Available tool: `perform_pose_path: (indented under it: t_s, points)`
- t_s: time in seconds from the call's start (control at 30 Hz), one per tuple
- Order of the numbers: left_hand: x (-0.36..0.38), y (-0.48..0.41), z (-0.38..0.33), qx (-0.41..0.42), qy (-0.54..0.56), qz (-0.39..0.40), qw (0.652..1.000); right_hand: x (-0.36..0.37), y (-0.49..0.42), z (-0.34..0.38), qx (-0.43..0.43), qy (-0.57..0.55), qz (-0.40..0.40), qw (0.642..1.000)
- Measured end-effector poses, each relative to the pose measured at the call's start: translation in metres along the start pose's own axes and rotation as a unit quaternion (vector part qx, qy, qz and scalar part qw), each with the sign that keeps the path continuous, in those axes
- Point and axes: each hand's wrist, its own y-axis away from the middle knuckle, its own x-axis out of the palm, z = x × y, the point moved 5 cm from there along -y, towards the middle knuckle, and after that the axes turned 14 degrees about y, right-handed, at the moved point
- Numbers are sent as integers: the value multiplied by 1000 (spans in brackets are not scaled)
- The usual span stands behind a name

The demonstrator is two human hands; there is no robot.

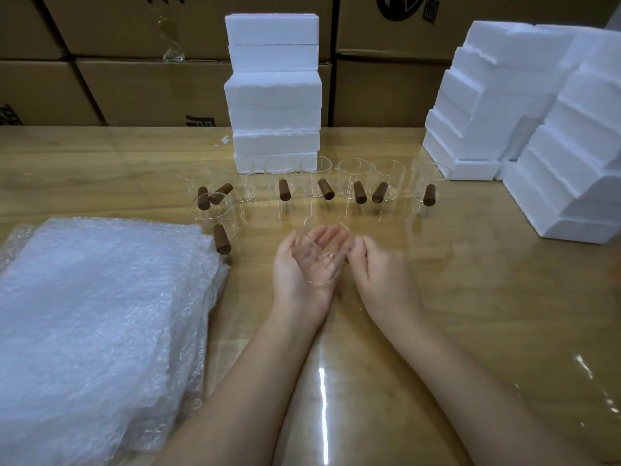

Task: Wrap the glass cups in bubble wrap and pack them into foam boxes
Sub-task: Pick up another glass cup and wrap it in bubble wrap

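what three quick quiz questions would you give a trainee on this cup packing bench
1. True or false: the bubble wrap stack lies on the table to the person's left.
2. Where does the held glass cup rest? A) in the palm of the left hand, with the right hand at its side; B) inside a foam box; C) on the bubble wrap.
3. Fill in the colour: the cups in the row have ____ handles.
Key: 1 true; 2 A; 3 brown.
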Motion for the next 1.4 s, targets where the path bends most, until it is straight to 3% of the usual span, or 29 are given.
perform_pose_path:
  t_s: [0.2,0.37,0.53,0.63,0.77,0.87,1.07,1.23,1.4]
  points:
    - [1,-3,-4,40,33,-28,998,16,2,-5,83,-64,42,994]
    - [6,-1,-4,137,-61,-45,988,28,5,-10,158,-135,72,976]
    - [8,4,-11,253,-232,-1,939,41,9,-14,232,-237,152,931]
    - [11,4,-15,300,-358,46,883,37,6,-23,257,-264,189,910]
    - [12,3,-8,241,-459,141,843,23,-2,-38,293,-346,156,877]
    - [10,2,-8,200,-507,163,822,20,-3,-43,304,-402,146,851]
    - [6,1,-18,206,-602,156,756,15,-8,-52,254,-415,97,868]
    - [0,-2,-17,206,-631,139,735,11,-9,-55,176,-311,73,931]
    - [-4,-4,-16,187,-657,127,719,15,-8,-58,134,-247,101,954]
